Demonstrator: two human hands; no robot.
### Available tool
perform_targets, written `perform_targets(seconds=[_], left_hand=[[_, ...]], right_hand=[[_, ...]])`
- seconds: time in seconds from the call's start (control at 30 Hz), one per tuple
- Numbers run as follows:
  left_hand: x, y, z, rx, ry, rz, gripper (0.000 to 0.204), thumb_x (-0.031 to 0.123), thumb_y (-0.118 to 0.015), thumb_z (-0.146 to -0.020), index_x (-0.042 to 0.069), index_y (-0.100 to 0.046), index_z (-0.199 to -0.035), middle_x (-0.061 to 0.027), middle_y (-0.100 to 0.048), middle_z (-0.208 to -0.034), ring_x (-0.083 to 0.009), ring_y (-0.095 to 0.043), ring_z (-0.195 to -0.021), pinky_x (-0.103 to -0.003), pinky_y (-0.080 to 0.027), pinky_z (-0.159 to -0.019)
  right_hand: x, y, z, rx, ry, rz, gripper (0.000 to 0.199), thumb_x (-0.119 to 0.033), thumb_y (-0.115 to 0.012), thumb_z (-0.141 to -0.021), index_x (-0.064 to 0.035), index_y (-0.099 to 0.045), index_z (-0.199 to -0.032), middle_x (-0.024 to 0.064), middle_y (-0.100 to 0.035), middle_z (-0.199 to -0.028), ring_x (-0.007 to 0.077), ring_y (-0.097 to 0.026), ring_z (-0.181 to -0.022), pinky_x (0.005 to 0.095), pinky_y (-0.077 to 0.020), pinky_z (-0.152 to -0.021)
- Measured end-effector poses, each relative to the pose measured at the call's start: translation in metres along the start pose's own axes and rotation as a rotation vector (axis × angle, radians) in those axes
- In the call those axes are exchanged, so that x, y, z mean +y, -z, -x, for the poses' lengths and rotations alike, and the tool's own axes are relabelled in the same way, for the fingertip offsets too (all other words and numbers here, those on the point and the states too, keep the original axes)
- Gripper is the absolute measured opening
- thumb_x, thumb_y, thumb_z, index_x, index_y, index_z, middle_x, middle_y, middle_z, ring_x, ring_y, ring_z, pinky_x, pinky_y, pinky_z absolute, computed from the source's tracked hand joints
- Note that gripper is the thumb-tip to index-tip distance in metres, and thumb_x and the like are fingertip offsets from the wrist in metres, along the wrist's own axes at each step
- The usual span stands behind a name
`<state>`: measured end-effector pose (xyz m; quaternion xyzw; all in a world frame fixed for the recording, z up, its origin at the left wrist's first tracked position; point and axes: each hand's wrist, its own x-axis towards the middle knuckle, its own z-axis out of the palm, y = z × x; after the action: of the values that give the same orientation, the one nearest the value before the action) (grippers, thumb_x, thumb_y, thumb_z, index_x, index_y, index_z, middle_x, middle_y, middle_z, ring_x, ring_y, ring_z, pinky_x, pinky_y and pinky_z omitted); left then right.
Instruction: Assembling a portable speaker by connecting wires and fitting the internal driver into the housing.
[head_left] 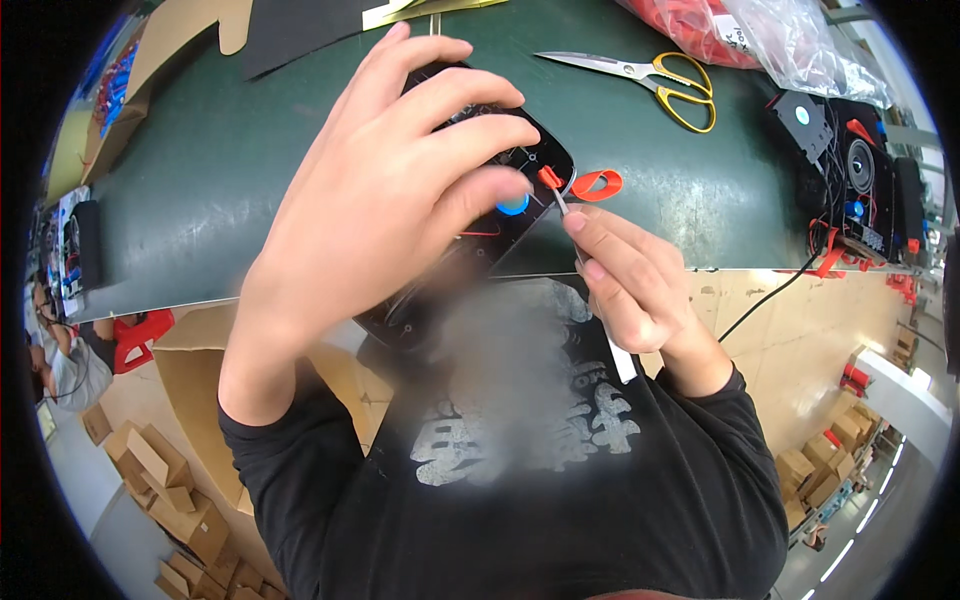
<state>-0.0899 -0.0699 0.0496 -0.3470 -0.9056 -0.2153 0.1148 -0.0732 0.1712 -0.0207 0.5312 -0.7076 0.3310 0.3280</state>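
Observation:
A black plastic speaker-like casing [537, 155] lies at an angle by the near table edge, its inside facing up with a blue round part [513, 205] and thin red wire. My left hand [390, 170] hovers over or rests on it, fingers apart and curved, covering much of the inside; whether it touches cannot be told. In my right hand [630, 275] are slim metal tweezers [560, 199], pinched between thumb and fingers. Their tip meets a red ribbon [549, 178] at the casing's right corner. The ribbon's loop [598, 185] sticks out beyond that corner.
Scissors with yellow handles [640, 72] lie farther back on the green table [200, 220]. At the right stand opened black speaker units [850, 170] with wires, below clear plastic bags [800, 45]. Cardboard [185, 40] and black sheets [300, 35] lie far left.

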Motion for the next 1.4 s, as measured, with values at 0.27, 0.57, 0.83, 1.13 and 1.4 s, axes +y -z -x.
perform_targets(seconds=[0.27, 0.57, 0.83, 1.13, 1.4], left_hand=[[0.005, -0.002, -0.032, -0.084, -0.215, -0.024, 0.015, 0.012, -0.072, -0.070, 0.007, -0.068, -0.084, -0.0017, -0.061, -0.094, -0.0233, -0.057, -0.097, -0.035, -0.045, -0.086], [-0.006, -0.001, -0.052, -0.232, -0.353, -0.036, 0.013, 0.012, -0.068, -0.071, 0.007, -0.061, -0.081, -0.0048, -0.054, -0.084, -0.0245, -0.055, -0.084, -0.035, -0.044, -0.074], [-0.006, -0.006, -0.048, -0.201, -0.367, 0.003, 0.019, 0.010, -0.067, -0.069, 0.006, -0.060, -0.086, -0.0064, -0.054, -0.087, -0.0258, -0.055, -0.081, -0.036, -0.047, -0.071], [-0.007, -0.010, -0.048, -0.155, -0.416, -0.010, 0.020, 0.012, -0.066, -0.067, 0.009, -0.063, -0.087, -0.0047, -0.058, -0.090, -0.0245, -0.058, -0.081, -0.036, -0.049, -0.070], [-0.016, -0.005, -0.050, -0.237, -0.379, 0.082, 0.016, 0.014, -0.070, -0.074, 0.009, -0.067, -0.089, -0.0041, -0.059, -0.087, -0.0239, -0.058, -0.082, -0.036, -0.046, -0.071]], right_hand=[[0.007, 0.003, 0.005, 0.004, -0.038, -0.084, 0.026, 0.006, -0.068, -0.072, 0.0043, -0.052, -0.093, 0.0266, -0.066, -0.103, 0.0359, -0.070, -0.084, 0.0379, -0.0603, -0.067], [0.011, 0.001, 0.007, 0.105, -0.166, -0.218, 0.031, 0.005, -0.070, -0.075, 0.0043, -0.053, -0.101, 0.0233, -0.068, -0.104, 0.0337, -0.070, -0.086, 0.0362, -0.0597, -0.068], [0.011, 0.006, -0.002, 0.134, -0.430, -0.455, 0.040, 0.020, -0.055, -0.087, 0.0004, -0.045, -0.120, 0.0273, -0.067, -0.104, 0.0325, -0.072, -0.088, 0.0395, -0.0603, -0.078], [0.007, -0.008, 0.002, 0.178, -0.035, 0.027, 0.024, 0.001, -0.073, -0.072, -0.0015, -0.053, -0.084, 0.0178, -0.068, -0.095, 0.0285, -0.070, -0.080, 0.0357, -0.0598, -0.070], [0.006, -0.002, -0.004, 0.109, 0.036, 0.104, 0.021, -0.001, -0.069, -0.075, -0.0006, -0.051, -0.086, 0.0218, -0.066, -0.098, 0.0295, -0.069, -0.084, 0.0382, -0.0613, -0.074]])
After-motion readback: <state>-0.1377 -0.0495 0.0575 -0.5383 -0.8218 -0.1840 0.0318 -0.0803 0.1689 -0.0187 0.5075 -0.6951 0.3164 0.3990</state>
